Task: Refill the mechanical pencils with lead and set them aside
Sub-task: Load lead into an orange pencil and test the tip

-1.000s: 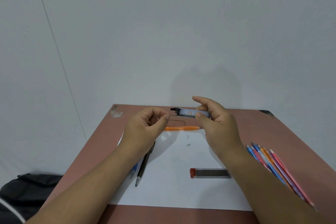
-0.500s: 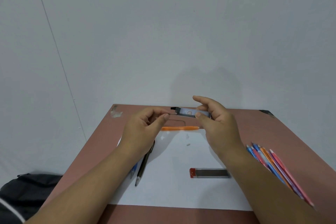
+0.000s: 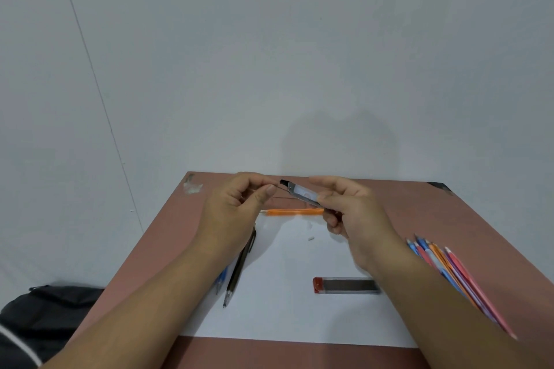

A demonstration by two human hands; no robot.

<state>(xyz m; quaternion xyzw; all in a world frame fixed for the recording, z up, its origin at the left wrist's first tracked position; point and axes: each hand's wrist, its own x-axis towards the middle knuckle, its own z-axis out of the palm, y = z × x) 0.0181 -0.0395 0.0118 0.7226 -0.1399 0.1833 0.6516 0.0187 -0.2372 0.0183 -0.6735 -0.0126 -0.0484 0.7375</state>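
My right hand [image 3: 350, 213] holds a small clear lead case [image 3: 301, 193] with a black cap end, tilted up to the left above the table. My left hand [image 3: 236, 207] pinches a thin lead [image 3: 277, 186] right at the case's black opening. An orange mechanical pencil [image 3: 295, 212] lies crosswise on the table under my hands. A black pencil [image 3: 239, 266] and a blue one [image 3: 222, 277] lie under my left forearm. A second lead case [image 3: 344, 285] with a red cap rests on the white sheet [image 3: 284, 308].
A bunch of several coloured pencils [image 3: 449, 272] lies at the right of the brown table [image 3: 467, 225]. Small white bits [image 3: 311, 238] sit on the sheet. A black bag [image 3: 39, 317] is on the floor at the left. A white wall stands behind.
The lead case has tilted, its black end now raised to the left. My left fingers have moved up to that end and now pinch a thin lead there.
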